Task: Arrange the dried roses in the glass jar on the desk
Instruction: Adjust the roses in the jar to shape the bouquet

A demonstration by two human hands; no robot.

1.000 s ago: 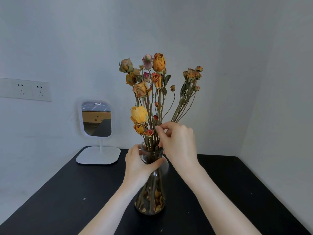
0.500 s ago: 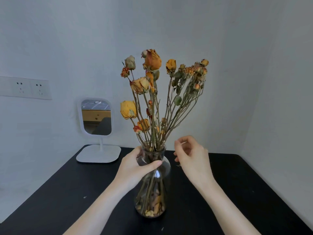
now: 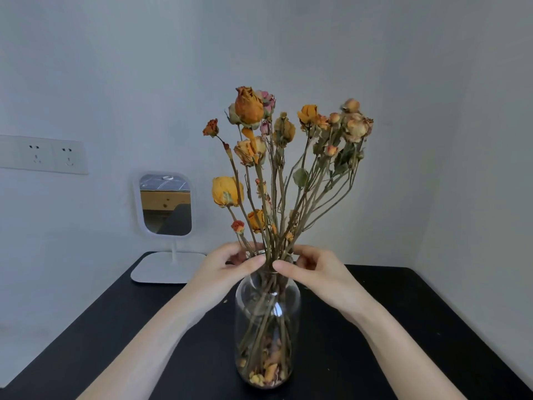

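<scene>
Glass jar: clear glass jar [image 3: 266, 327], upright, lower centre of the frame. It stands on the black desk [image 3: 86, 342], between your two forearms.
Dried roses: dried roses [image 3: 277, 168], centre of the frame, with their stems down in the jar. The bundle is tight at the jar's mouth and fans out above it. Heads are mostly orange and yellow, with one pinkish head near the top. The small-budded sprays lean toward the upper right.
Left hand: your left hand [image 3: 227, 269] sits just left of the jar's mouth. Thumb in front, fingers curled round behind, so you grip the jar by its neck.
Right hand: your right hand [image 3: 314, 272] does the same from the right side. Thumb in front, fingers curled behind, also holding the neck.
Thumbs: the tips nearly meet in front of the stems, with a small gap between them.
Stem contact: cannot tell whether your fingers also press the stems, since they are hidden behind the bundle.
Jar bottom: loose petals [image 3: 265, 370], orange and yellow, lie round the stem ends.
Mirror: small white-framed mirror [image 3: 165, 204] on a flat white base, left of centre, at the desk's back edge, well apart from the jar.
Sockets: white wall socket plate [image 3: 43, 154], far left, mid height, on the pale wall [image 3: 288, 39].
</scene>
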